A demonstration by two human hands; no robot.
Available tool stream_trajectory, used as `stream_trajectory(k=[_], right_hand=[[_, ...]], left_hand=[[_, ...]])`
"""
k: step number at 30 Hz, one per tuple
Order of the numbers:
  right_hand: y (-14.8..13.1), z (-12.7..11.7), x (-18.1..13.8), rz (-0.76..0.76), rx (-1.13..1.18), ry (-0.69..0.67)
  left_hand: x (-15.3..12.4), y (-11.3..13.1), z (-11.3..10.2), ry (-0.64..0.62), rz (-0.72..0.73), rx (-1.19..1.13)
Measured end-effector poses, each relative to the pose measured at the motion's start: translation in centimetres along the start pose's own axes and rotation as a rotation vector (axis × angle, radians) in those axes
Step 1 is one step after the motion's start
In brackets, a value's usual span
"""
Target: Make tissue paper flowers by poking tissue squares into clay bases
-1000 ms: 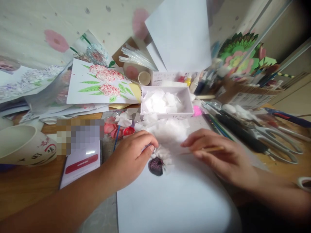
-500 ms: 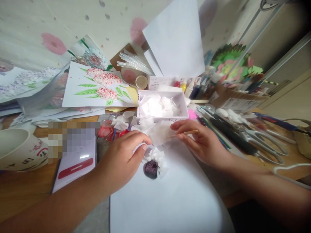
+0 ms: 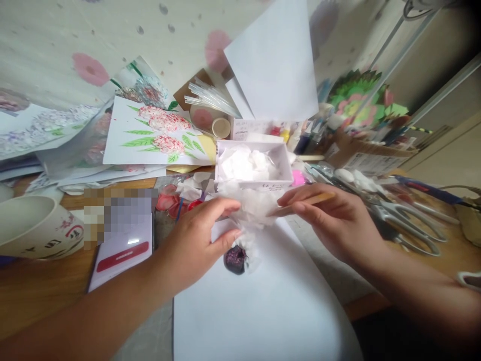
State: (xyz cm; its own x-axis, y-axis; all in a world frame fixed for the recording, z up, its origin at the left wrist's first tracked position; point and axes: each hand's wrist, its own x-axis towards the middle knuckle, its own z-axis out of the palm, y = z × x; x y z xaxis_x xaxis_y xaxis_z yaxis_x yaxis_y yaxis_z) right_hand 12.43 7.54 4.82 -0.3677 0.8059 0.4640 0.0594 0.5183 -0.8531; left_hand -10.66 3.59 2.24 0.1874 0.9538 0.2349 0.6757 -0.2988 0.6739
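Observation:
My left hand [image 3: 199, 240] pinches the left edge of a thin white tissue square [image 3: 252, 204] between thumb and fingers. My right hand [image 3: 332, 220] grips a thin wooden stick [image 3: 300, 205] whose tip touches the tissue's right side. Just below the tissue lies a dark purple blob [image 3: 235, 258] ringed with crumpled white tissue, on a large white sheet [image 3: 270, 311]. Behind the hands stands a small white box [image 3: 255, 168] filled with tissue squares.
A phone [image 3: 120, 250] and a white mug [image 3: 35, 225] sit at the left. Scissors [image 3: 409, 228], pens and brushes lie at the right. Flower pictures [image 3: 154, 133], a tape roll [image 3: 221, 128], clear sticks and a paper flower [image 3: 356, 98] crowd the back.
My right hand moved back right and turned the stick under the tissue square. My left hand lifted its fingers from the blob's tissue ring onto the square's edge.

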Motion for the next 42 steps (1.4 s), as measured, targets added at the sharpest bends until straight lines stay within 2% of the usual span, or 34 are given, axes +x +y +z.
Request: stream_trajectory(k=[7,12,15,18,23,27,30,33,38,42], right_hand=[[-0.7,0.5,-0.6,0.041,0.007,-0.038],[-1.8,1.1,-0.7,-0.004,-0.117,-0.162],[-2.3,1.3,-0.9,-0.028,-0.175,-0.224],[-1.9,1.1,-0.9,-0.071,-0.256,-0.217],[0.6,-0.5,-0.4,-0.184,-0.628,-0.118],[1.4,-1.2,-0.2,-0.214,-0.802,-0.124],[0.2,-0.7,-0.4,-0.239,-0.672,-0.079],[-1.1,0.2,-0.5,-0.125,-0.382,-0.12],[-1.4,1.3,-0.1,0.043,-0.042,-0.174],[-1.1,1.9,0.2,0.118,0.174,-0.267]], left_hand=[[0.1,0.1,0.1,-0.029,-0.051,-0.31],[0.0,0.1,0.0,-0.032,-0.126,-0.498],[0.0,0.4,-0.3,-0.03,-0.138,-0.478],[0.0,0.8,-0.7,-0.019,-0.11,-0.429],[0.1,1.0,-1.2,0.039,-0.149,-0.39],[0.3,0.7,-1.0,-0.022,-0.175,-0.36],[0.4,0.5,-0.8,-0.034,-0.201,-0.341],[0.3,0.6,-0.8,-0.036,-0.186,-0.291],[0.1,1.0,-1.1,-0.052,-0.043,-0.238],[0.2,1.2,-1.6,-0.151,-0.007,-0.306]])
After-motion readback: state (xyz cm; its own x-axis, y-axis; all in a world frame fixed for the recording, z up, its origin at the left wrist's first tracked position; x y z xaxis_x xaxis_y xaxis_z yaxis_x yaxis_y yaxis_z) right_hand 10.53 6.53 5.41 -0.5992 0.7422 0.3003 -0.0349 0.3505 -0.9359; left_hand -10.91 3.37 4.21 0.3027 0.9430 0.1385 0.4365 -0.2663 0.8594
